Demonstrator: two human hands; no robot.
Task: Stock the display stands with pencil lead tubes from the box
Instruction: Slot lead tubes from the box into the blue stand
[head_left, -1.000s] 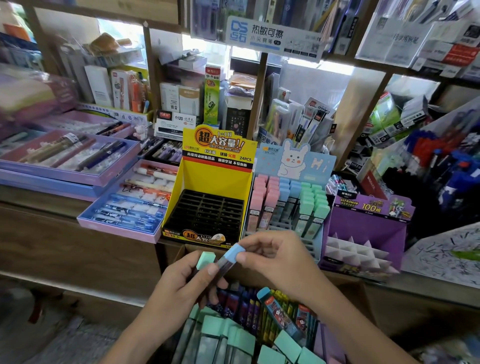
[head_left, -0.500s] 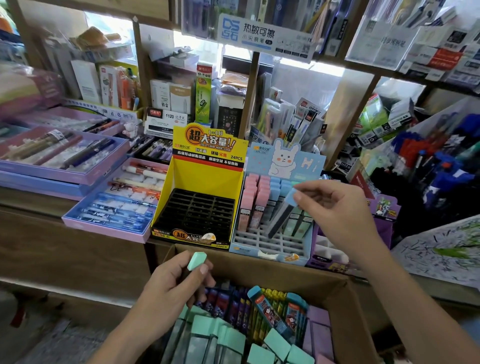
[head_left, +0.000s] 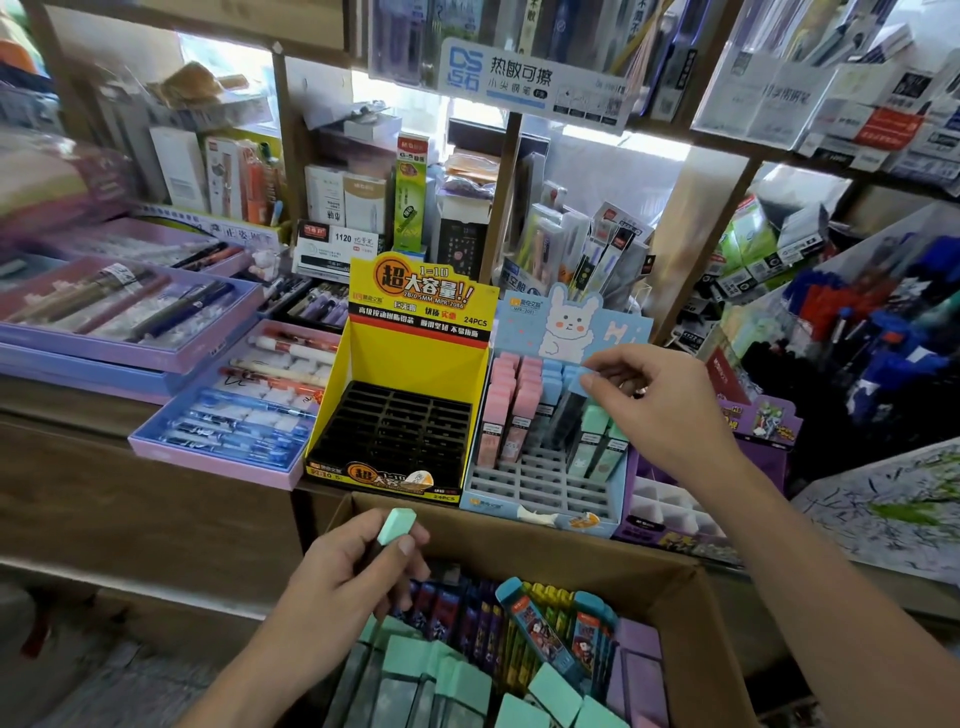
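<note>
My right hand (head_left: 657, 402) pinches the top of a blue-capped lead tube (head_left: 569, 410) that stands in the middle rows of the light blue rabbit display stand (head_left: 545, 488). Pink, blue and green tubes fill that stand's back rows; its front slots are bare. My left hand (head_left: 345, 582) grips a green-capped tube (head_left: 396, 526) over the cardboard box (head_left: 524, 551), which holds several green, purple and coloured tubes. The yellow display stand (head_left: 410, 364) to the left has a bare black slotted tray.
A purple stand (head_left: 670, 514) with white dividers sits right of the blue one. Purple and blue trays of pens (head_left: 228, 415) lie to the left on the wooden counter. Packed stationery shelves rise behind, and a bin of blue pens (head_left: 883, 343) stands at right.
My right hand carried the blue-capped tube from beside my left hand up to the blue stand and lowered it into a slot. My left hand keeps its green-capped tube over the box.
</note>
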